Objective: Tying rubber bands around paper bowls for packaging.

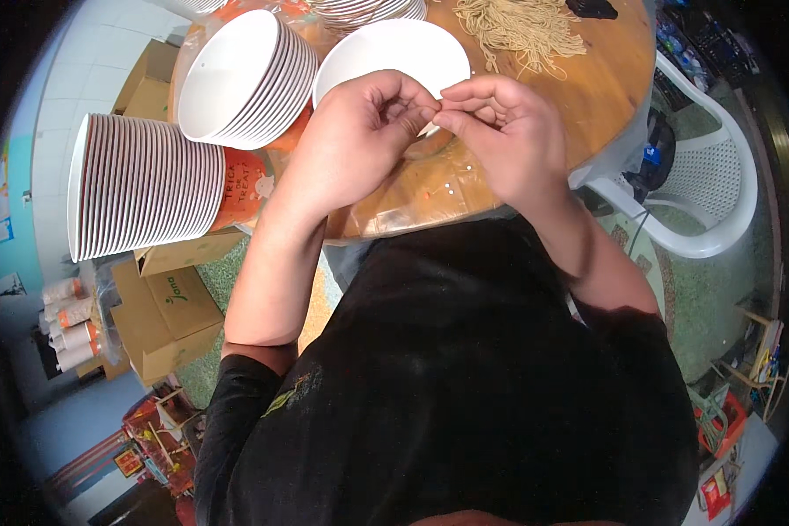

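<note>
My left hand [368,140] and my right hand [517,145] meet above the near part of the round wooden table [618,74]. Thumbs and forefingers are pinched together, tip to tip. Whatever small thing lies between them is mostly hidden; only a pale, thin bit shows under the fingertips. Just beyond the hands a white paper bucket [403,48] shows its round white inside, partly covered by my left hand. A loose bundle of beige cord [522,31] lies on the table beyond my right hand.
Nested paper buckets with orange outsides make a long stack [149,188] at the left and a shorter stack [250,83] beside it. Cardboard boxes [171,311] stand on the floor at left. A white plastic chair [706,184] is at right. A black object [592,9] lies by the cord.
</note>
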The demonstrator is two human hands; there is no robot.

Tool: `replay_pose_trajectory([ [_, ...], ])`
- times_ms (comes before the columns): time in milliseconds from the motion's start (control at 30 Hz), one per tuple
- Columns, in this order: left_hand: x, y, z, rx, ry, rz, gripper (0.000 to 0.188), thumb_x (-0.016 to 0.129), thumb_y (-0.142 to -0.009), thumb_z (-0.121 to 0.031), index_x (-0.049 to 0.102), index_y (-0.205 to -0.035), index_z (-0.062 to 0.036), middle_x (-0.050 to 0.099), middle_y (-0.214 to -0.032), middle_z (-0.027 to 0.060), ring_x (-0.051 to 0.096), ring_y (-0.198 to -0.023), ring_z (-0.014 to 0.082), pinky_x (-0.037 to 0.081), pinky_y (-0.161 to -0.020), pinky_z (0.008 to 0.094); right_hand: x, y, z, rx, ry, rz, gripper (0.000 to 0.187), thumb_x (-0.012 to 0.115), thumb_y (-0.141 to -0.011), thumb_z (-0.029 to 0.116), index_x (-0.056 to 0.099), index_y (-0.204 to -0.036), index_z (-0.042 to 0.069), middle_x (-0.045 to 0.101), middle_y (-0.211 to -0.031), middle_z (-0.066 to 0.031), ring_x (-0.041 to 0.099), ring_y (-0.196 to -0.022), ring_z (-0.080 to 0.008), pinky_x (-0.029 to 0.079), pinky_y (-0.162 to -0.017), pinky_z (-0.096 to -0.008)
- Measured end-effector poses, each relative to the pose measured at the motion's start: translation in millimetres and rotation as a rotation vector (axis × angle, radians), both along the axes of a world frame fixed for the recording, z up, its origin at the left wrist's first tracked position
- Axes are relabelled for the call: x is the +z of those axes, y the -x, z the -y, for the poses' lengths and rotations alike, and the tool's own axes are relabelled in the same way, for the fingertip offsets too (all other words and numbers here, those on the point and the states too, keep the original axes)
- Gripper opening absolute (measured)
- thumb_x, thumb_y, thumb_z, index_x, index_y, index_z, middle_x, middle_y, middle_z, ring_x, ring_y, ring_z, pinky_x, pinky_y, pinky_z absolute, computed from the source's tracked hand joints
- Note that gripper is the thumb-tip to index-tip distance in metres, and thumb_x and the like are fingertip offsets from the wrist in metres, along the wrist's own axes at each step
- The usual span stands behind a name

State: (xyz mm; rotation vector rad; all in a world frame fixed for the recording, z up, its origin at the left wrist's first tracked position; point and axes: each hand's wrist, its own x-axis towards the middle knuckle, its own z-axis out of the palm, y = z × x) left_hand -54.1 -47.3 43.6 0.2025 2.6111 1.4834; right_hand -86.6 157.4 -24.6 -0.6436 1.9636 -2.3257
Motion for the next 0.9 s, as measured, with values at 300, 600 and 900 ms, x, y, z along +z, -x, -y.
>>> replay_pose_trajectory([
  [300, 3, -3, -1, 0.039, -0.139, 0.035, 0.020, 0.069, -0.110, 0.004, 0.069, -0.130, 0.0017, 0.075, -0.112, 0.0016, 0.071, -0.103, 0.0080, 0.060, -0.088, 0.0249, -4, -5, 2, 0.075, 0.121, 0.012, 0.015, 0.075, -0.104, -0.006, 0.066, -0.114, 0.000, 0.076, -0.102, -0.0046, 0.072, -0.092, -0.0075, 0.059, -0.083, -0.0235],
  [600, 2, -1, -4, 0.036, -0.115, 0.055, 0.022, 0.066, -0.109, 0.006, 0.070, -0.131, 0.0004, 0.074, -0.112, 0.0006, 0.070, -0.099, 0.0077, 0.059, -0.086, 0.0242, -16, -3, 2, 0.099, 0.186, -0.083, 0.015, 0.073, -0.106, -0.005, 0.062, -0.114, 0.001, 0.075, -0.106, -0.0059, 0.073, -0.099, -0.0108, 0.059, -0.090, -0.0273],
  [900, 0, 3, 1, 0.026, -0.226, 0.077, 0.020, 0.066, -0.111, 0.004, 0.069, -0.130, 0.0008, 0.074, -0.109, 0.0009, 0.068, -0.097, 0.0069, 0.057, -0.084, 0.0241, -2, 1, -5, 0.080, -0.002, -0.140, 0.012, 0.077, -0.105, 0.000, 0.066, -0.108, 0.001, 0.075, -0.097, -0.0045, 0.071, -0.086, -0.0096, 0.060, -0.078, -0.0285],
])
